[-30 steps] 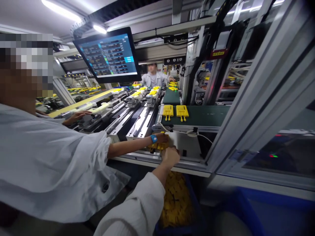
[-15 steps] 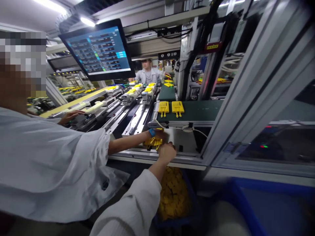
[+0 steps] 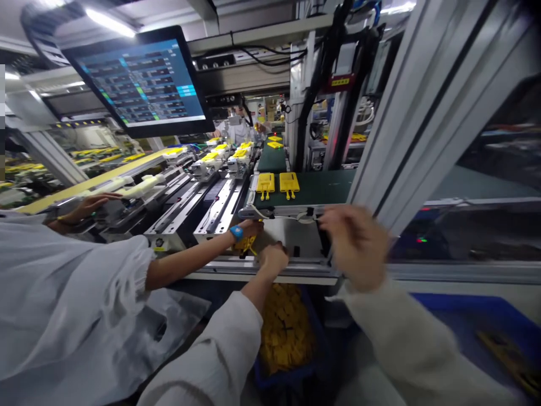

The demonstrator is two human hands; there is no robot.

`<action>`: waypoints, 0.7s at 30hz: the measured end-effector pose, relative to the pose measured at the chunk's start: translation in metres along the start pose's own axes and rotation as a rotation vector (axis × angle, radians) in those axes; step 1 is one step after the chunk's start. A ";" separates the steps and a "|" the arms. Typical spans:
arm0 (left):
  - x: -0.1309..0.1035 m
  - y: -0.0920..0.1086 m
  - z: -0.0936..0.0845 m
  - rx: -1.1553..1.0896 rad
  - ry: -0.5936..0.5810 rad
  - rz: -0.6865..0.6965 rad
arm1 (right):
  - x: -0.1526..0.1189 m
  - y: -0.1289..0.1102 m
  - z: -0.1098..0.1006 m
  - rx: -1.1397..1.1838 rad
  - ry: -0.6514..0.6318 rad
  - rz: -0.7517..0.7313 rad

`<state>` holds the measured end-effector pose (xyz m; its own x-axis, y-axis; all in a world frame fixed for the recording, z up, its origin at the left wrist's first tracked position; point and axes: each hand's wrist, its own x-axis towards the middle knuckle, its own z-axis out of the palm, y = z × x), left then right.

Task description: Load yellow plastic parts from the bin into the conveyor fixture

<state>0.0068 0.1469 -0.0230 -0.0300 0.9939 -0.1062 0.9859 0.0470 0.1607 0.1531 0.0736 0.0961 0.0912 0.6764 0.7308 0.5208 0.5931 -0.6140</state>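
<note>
My left hand [image 3: 274, 259] is at the front rail over the grey plate [image 3: 296, 234], its fingers curled closed; what they hold, if anything, is hidden. My right hand [image 3: 358, 245] is raised near the upright metal post, smeared by motion, with fingers bent. Yellow pieces with short cables [image 3: 245, 245] lie left of my left hand, beneath a co-worker's hand [image 3: 250, 228] with a blue wristband. Two flat yellow cases with two short cable tails each, a left case [image 3: 266, 183] and a right case [image 3: 289, 182], lie on the green belt [image 3: 325, 186] beyond the plate.
A blue bin [image 3: 270, 380] full of yellow pieces stands below the rail, and another blue bin [image 3: 460, 304] is at lower right. A thick metal post [image 3: 406, 113] rises at right. A monitor [image 3: 143, 84] hangs upper left. The co-worker's sleeve [image 3: 105, 282] fills the left.
My view has turned right, so the scene sits further left. My right hand has come into view, blurred. The co-worker's wristbanded hand and my left hand are further apart.
</note>
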 end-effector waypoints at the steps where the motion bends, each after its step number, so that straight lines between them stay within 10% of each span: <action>1: 0.001 0.001 0.000 -0.004 0.008 0.001 | -0.001 0.014 0.005 -0.015 -0.028 0.011; 7: 0.006 -0.003 0.004 -0.020 0.087 0.042 | -0.038 0.112 0.092 -0.330 -0.499 0.304; 12: 0.004 -0.003 -0.001 -0.081 0.354 0.264 | -0.050 0.131 0.108 -0.358 -0.583 0.332; 17: 0.009 0.027 -0.064 -0.023 0.644 0.826 | -0.045 0.130 0.106 -0.363 -0.609 0.280; 21: 0.045 0.053 -0.123 0.033 0.666 0.746 | -0.061 0.124 0.099 -0.355 -0.437 0.225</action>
<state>0.0375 0.2062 0.1012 0.5220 0.6219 0.5837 0.7938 -0.6046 -0.0658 0.1277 0.1492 -0.0546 -0.0861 0.9295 0.3585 0.7872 0.2841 -0.5474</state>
